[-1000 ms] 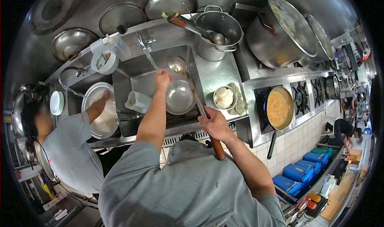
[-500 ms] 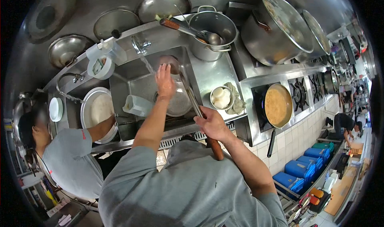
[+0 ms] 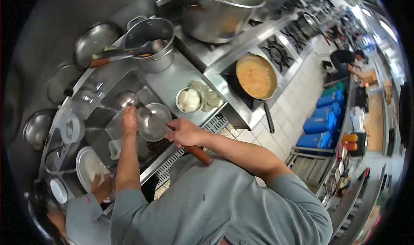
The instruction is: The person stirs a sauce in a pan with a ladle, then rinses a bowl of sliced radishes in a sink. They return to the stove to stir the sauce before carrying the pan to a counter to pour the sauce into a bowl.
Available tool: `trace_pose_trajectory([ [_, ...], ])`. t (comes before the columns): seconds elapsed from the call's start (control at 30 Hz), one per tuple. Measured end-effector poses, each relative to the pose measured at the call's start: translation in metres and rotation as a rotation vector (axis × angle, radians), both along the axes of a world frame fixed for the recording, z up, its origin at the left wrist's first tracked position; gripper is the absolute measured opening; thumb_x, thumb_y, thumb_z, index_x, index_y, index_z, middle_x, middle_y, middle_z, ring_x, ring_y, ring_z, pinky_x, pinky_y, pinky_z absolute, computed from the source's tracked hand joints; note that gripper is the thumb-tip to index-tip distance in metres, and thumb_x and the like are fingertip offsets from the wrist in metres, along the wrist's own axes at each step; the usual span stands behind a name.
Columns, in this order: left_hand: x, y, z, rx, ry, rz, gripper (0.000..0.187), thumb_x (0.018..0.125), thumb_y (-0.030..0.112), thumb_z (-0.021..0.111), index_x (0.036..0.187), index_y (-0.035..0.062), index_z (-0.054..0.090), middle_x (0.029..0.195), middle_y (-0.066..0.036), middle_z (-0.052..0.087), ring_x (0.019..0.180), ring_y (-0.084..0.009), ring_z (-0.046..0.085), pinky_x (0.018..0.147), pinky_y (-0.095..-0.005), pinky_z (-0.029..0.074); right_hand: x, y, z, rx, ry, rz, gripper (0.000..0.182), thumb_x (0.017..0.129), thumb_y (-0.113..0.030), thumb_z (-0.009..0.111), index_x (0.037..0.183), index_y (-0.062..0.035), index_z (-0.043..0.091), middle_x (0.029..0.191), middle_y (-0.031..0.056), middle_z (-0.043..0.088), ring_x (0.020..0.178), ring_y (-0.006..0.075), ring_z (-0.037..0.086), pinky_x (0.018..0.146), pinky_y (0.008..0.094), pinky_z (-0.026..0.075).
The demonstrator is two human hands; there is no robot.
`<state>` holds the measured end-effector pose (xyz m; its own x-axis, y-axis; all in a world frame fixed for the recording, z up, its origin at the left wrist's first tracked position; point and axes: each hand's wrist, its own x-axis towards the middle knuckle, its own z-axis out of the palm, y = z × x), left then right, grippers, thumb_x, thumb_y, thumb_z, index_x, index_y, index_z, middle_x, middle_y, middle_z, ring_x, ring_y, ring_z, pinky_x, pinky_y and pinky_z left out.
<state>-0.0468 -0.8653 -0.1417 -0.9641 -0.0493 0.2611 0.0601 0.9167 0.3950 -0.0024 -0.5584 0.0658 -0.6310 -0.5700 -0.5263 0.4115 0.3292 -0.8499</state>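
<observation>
Head cam: I see L hand [image 3: 130, 120] by ladle [image 3: 127, 98], opening/hold unclear.
R hand [image 3: 187, 134]: closed on handle [image 3: 199, 155].
Slip risk: loose R grip cd drop ladle in sink [image 3: 98, 130].

1. One wide, fisheye-like view looks out from the wearer's head, with curved dark corners.
2. It faces forward and steeply down, tilted so the steel counter [image 3: 170, 74] runs diagonally.
3. Nearest, the wearer's grey shirt [image 3: 207, 202] fills the bottom centre; the left hand [image 3: 129, 120], right hand [image 3: 186, 133] and sink [image 3: 97, 135] lie a little farther.
4. Rightward, it reaches past the stove [image 3: 276, 51] to a distant person [image 3: 345, 58].
</observation>
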Motion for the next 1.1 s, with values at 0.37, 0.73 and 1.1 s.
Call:
trace_pose_trajectory([
  [0.37, 0.01, -0.091, -0.079, 1.928, -0.078, 0.513, 0.02, 0.09, 0.014, 0.074, 0.109, 0.0129, 0.066, 0.095, 0.0, 0.065, 0.09, -0.018, 0.063, 0.08, -0.0405, 0.056, 0.01, 0.083, 0.061, 0.003, 0.104, -0.08, 0.025, 0.094, -0.007, 0.061, 0.118, 0.0001, 0.064, 0.067, -0.001, 0.055, 0.057, 0.0082, 0.052, 0.053, 0.0267, 0.042],
  [0.73, 0.032, -0.003, -0.033, 0.046, -0.409, 0.584, 0.063, 0.09, 0.047, 0.065, 0.136, 0.0047, 0.061, 0.14, -0.022, 0.06, 0.127, -0.0399, 0.058, 0.109, -0.0498, 0.043, 0.157, 0.333, 0.063, 0.16, 0.223, -1.091, 0.049, 0.09, 0.001, 0.058, 0.139, 0.0033, 0.057, 0.075, 0.0014, 0.059, 0.051, 0.0083, 0.05, 0.046, 0.0265, 0.042],
  [1.1, 0.028, 0.254, 0.1, 0.648, -0.709, 0.258, 0.048, 0.101, 0.054, 0.056, 0.096, 0.0062, 0.057, 0.059, -0.005, 0.047, 0.038, -0.0165, 0.044, 0.032, -0.0338, 0.03, 0.347, 0.709, 0.01, 0.252, 0.241, -1.969, 0.007, 0.096, -0.011, 0.061, 0.097, -0.0044, 0.058, 0.071, 0.0005, 0.057, 0.05, 0.0091, 0.053, 0.044, 0.0267, 0.041],
])
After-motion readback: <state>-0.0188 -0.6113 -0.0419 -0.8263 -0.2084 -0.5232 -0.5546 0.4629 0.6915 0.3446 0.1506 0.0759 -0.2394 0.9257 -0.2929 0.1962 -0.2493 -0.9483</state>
